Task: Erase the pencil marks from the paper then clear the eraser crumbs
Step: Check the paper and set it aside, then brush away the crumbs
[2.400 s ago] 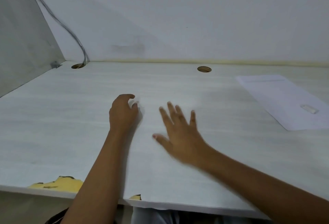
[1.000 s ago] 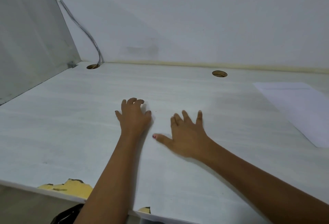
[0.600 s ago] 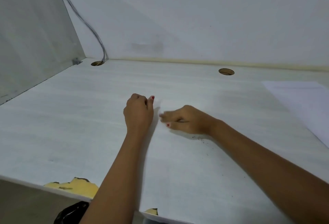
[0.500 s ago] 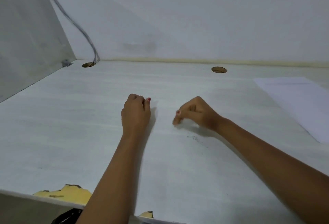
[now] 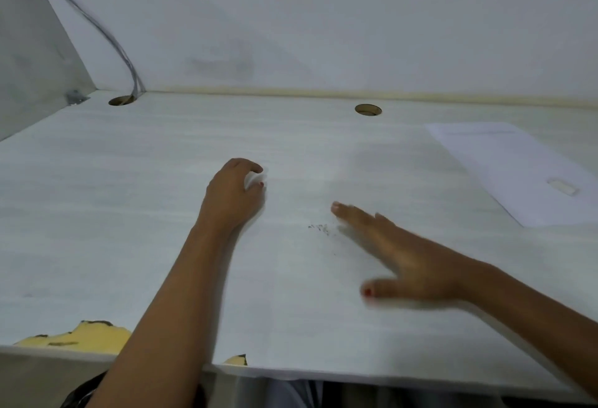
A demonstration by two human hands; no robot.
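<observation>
A white sheet of paper (image 5: pixel 307 310) lies in front of me on the desk, and its near edge hangs over the desk's front. A small cluster of dark eraser crumbs (image 5: pixel 320 229) sits on it near the middle. My left hand (image 5: pixel 231 197) has its fingers curled and pinches the sheet's far left corner. My right hand (image 5: pixel 404 258) lies flat on the sheet with straight fingers, just right of the crumbs, and is blurred by motion. A white eraser (image 5: pixel 563 186) rests on a second sheet at the far right.
The second sheet of paper (image 5: pixel 504 164) lies at the right of the white desk (image 5: pixel 97 213). Two cable holes (image 5: pixel 368 110) (image 5: pixel 121 100) sit at the back, a cable runs into the left one. The desk's front edge is chipped at the left (image 5: pixel 81 338).
My right hand has opened from a curled pose beside the crumbs to a flat hand, and moved right and nearer to me. The left hand keeps its hold on the corner.
</observation>
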